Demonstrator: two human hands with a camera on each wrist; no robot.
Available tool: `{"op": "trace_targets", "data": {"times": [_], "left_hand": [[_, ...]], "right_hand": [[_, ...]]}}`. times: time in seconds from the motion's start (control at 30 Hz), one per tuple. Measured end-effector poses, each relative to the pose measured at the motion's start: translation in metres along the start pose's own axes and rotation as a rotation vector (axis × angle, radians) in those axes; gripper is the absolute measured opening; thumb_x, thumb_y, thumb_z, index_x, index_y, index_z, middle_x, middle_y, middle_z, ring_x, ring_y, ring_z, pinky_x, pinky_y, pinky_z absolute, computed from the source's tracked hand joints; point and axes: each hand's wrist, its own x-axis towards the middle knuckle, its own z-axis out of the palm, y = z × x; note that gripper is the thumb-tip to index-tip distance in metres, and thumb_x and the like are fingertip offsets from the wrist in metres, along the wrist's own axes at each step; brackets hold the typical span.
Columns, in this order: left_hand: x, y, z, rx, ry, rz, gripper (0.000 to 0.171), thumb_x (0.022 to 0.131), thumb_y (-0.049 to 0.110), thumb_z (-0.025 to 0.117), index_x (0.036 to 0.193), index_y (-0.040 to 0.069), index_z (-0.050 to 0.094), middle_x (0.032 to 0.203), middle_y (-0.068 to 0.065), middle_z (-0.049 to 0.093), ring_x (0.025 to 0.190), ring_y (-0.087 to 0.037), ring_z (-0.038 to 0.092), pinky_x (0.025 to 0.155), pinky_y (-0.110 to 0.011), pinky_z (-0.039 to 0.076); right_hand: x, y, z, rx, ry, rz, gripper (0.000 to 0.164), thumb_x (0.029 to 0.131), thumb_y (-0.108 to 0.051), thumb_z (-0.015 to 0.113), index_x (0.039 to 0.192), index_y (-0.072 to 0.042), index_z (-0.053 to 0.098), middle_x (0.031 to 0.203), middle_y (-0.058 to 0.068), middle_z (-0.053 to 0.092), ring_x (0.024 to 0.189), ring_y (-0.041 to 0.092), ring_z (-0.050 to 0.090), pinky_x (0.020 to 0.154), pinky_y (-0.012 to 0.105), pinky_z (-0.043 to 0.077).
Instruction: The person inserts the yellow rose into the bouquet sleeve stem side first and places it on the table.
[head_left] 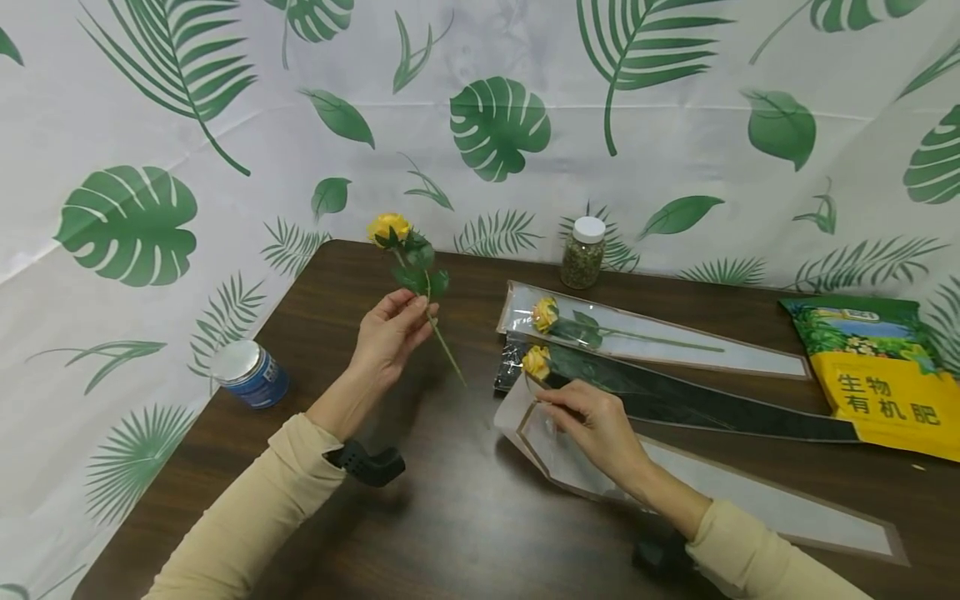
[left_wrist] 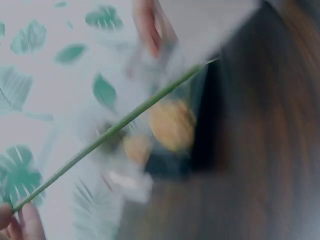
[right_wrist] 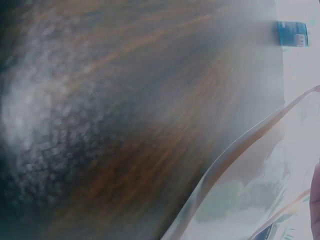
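My left hand point(head_left: 390, 333) pinches the green stem of a yellow rose point(head_left: 388, 228), bloom up and stem slanting down to the right. In the left wrist view the bare stem point(left_wrist: 115, 129) crosses the picture from my fingertips. My right hand point(head_left: 596, 421) pinches the wide end of a clear flower sleeve point(head_left: 712, 471) with a brown border, lifting that edge off the table. Beyond it lie two more sleeves: a black one point(head_left: 697, 400) and a white one point(head_left: 750, 360), each with a yellow rose inside. The sleeve's curved edge point(right_wrist: 225, 155) also shows in the right wrist view.
A blue tin point(head_left: 258, 379) stands at the table's left edge. At the back is a jar point(head_left: 583, 254) with a white lid. A yellow and green fertilizer bag point(head_left: 885, 383) lies on the right. Leaf-printed cloth point(head_left: 420, 125) hangs behind the brown table point(head_left: 442, 517).
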Motion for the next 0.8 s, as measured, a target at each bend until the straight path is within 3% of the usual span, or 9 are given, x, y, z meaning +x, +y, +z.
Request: {"op": "trace_targets", "data": {"times": [0.13, 0.33, 0.63, 0.8], "left_hand": [[-0.008, 0.007, 0.015, -0.056, 0.022, 0.115, 0.012, 0.092, 0.002, 0.056, 0.090, 0.013, 0.051, 0.082, 0.003, 0.053, 0.072, -0.006, 0.067, 0.061, -0.017, 0.053], [-0.016, 0.008, 0.022, -0.091, 0.049, 0.281, 0.016, 0.091, -0.002, 0.056, 0.090, 0.012, 0.052, 0.079, 0.004, 0.055, 0.071, -0.006, 0.066, 0.062, -0.018, 0.053], [-0.030, -0.027, 0.028, 0.011, 0.048, 0.378, 0.014, 0.090, 0.000, 0.060, 0.091, 0.009, 0.049, 0.086, 0.000, 0.055, 0.080, -0.010, 0.066, 0.068, -0.021, 0.054], [-0.036, -0.047, 0.033, 0.000, 0.042, 0.374, 0.015, 0.089, -0.003, 0.058, 0.092, 0.007, 0.047, 0.091, -0.003, 0.054, 0.079, -0.009, 0.065, 0.069, -0.020, 0.054]], "right_hand": [[0.000, 0.000, 0.001, -0.001, 0.005, -0.001, 0.020, 0.079, 0.004, 0.071, 0.097, -0.005, 0.073, 0.077, -0.002, 0.065, 0.059, 0.001, 0.055, 0.049, 0.013, 0.043], [0.001, -0.001, 0.001, -0.002, 0.014, -0.001, 0.020, 0.078, 0.005, 0.071, 0.097, -0.004, 0.073, 0.076, -0.003, 0.064, 0.059, 0.001, 0.056, 0.048, 0.013, 0.042], [0.004, -0.003, 0.001, -0.017, 0.043, -0.013, 0.023, 0.078, 0.007, 0.070, 0.099, -0.003, 0.072, 0.075, -0.003, 0.062, 0.059, 0.001, 0.054, 0.050, 0.013, 0.042], [0.005, -0.005, 0.001, -0.015, 0.056, -0.001, 0.022, 0.078, 0.008, 0.070, 0.098, -0.003, 0.072, 0.073, -0.003, 0.061, 0.059, 0.001, 0.053, 0.050, 0.013, 0.042]]}}
